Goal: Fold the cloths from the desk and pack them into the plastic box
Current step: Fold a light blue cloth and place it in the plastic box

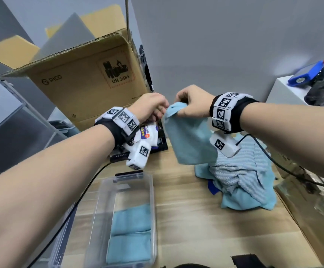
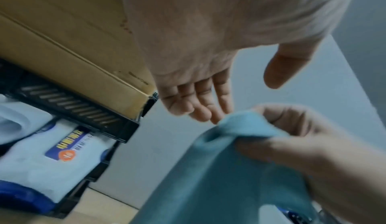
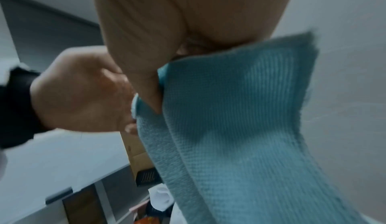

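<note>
My right hand (image 1: 188, 107) pinches the top edge of a light blue cloth (image 1: 188, 140), which hangs doubled above the wooden desk. The right wrist view shows that cloth (image 3: 240, 120) draped under my right hand (image 3: 167, 62). My left hand (image 1: 153, 107) is just left of the cloth's upper corner. In the left wrist view my left hand (image 2: 225, 95) has straight fingers and the thumb apart, fingertips at the cloth (image 2: 208, 169). The clear plastic box (image 1: 153, 190) stands below, with two folded blue cloths (image 1: 130, 235) in it. A heap of unfolded cloths (image 1: 242, 175) lies right of it.
An open cardboard box (image 1: 84, 80) stands behind my left hand, with a black tray holding a white wipes pack (image 1: 149, 134) next to it. A black cable (image 1: 80, 200) runs along the plastic box's left side. A white stand (image 1: 284, 89) with blue gear stands at the right.
</note>
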`<state>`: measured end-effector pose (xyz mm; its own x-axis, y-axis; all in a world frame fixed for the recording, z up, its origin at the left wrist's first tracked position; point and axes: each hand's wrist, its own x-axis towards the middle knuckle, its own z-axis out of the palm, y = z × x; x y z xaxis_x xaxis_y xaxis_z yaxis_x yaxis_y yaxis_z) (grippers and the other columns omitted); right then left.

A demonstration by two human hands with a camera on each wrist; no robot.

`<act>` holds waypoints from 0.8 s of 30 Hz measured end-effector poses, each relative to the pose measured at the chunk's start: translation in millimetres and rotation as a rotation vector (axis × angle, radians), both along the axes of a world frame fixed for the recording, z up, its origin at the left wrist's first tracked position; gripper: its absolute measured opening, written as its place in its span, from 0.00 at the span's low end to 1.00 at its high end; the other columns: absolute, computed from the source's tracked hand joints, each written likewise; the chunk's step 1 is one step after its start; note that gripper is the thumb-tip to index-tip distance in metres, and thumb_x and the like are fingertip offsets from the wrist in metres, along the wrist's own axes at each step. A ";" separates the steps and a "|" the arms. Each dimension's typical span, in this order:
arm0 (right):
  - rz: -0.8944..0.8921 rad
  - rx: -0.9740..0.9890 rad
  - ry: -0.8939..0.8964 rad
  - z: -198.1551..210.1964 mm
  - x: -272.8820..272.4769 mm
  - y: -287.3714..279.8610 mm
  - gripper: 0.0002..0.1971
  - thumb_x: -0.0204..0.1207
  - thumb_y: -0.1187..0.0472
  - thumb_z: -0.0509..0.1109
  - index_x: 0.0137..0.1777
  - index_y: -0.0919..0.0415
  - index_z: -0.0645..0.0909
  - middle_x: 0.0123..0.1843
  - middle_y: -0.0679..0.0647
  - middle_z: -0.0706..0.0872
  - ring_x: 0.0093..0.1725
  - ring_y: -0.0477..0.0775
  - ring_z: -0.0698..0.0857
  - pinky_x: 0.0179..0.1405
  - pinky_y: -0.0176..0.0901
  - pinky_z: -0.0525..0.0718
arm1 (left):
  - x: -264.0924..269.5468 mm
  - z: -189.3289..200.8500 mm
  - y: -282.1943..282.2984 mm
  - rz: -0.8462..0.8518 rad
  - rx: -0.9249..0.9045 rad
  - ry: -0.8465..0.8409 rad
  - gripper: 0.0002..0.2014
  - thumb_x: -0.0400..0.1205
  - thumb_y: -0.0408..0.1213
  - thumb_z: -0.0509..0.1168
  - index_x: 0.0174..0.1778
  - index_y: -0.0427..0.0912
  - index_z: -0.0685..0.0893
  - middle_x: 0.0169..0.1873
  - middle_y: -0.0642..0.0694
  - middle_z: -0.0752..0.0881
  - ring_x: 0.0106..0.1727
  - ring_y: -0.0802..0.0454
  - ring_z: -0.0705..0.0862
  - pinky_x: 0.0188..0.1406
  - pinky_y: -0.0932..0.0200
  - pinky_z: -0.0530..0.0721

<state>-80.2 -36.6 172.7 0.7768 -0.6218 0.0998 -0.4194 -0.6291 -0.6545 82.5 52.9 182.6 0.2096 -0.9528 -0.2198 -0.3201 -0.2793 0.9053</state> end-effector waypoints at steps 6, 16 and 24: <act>-0.031 -0.030 0.122 -23.6 -11.2 0.5 0.06 0.66 0.55 0.78 0.36 0.53 0.83 0.32 0.48 0.85 0.31 0.47 0.79 0.31 0.37 0.78 | -9.4 -7.9 -10.8 -0.087 0.179 -0.082 0.07 0.78 0.35 0.71 0.43 0.33 0.83 0.32 0.37 0.82 0.29 0.45 0.85 0.35 0.52 0.85; -0.016 0.027 0.117 -58.2 -13.9 3.6 0.05 0.66 0.58 0.79 0.39 0.54 0.86 0.33 0.48 0.87 0.30 0.44 0.80 0.30 0.33 0.76 | -13.5 -33.9 -2.1 -0.231 0.324 -0.214 0.06 0.74 0.34 0.76 0.43 0.38 0.88 0.41 0.32 0.90 0.38 0.49 0.89 0.53 0.47 0.89; -0.007 0.062 0.100 -66.7 -8.0 3.4 0.05 0.65 0.57 0.79 0.37 0.53 0.86 0.32 0.47 0.87 0.29 0.43 0.81 0.32 0.36 0.79 | -15.3 -36.4 2.5 -0.170 0.337 -0.161 0.04 0.74 0.25 0.72 0.41 0.36 0.86 0.37 0.33 0.87 0.32 0.49 0.85 0.50 0.48 0.89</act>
